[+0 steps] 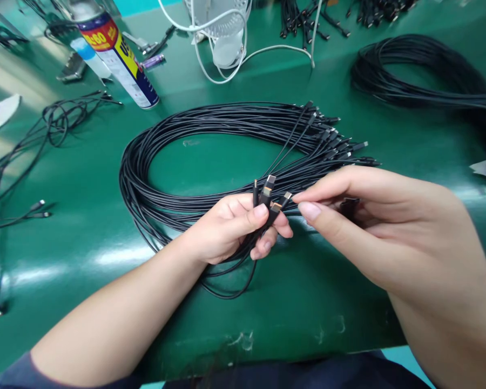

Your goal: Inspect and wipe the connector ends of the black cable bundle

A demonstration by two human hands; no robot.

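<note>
Green table (85, 178) — big loop of black cables (154, 156) lying mid-surface. Left hand (227, 227) closed around a few plugs (269, 192), just above the loop's near edge. Right hand (372, 221) — thumb and forefinger pinching one plug tip (287, 198).

This is a cable assembly workshop. A green-matted surface (85, 227) carries a big coil of black cables (210, 135) with connector ends, a second black bundle (421, 70) at the far right, loose leads (32, 135) on the left, a spray can (117, 54) and white wires (227, 54).
</note>
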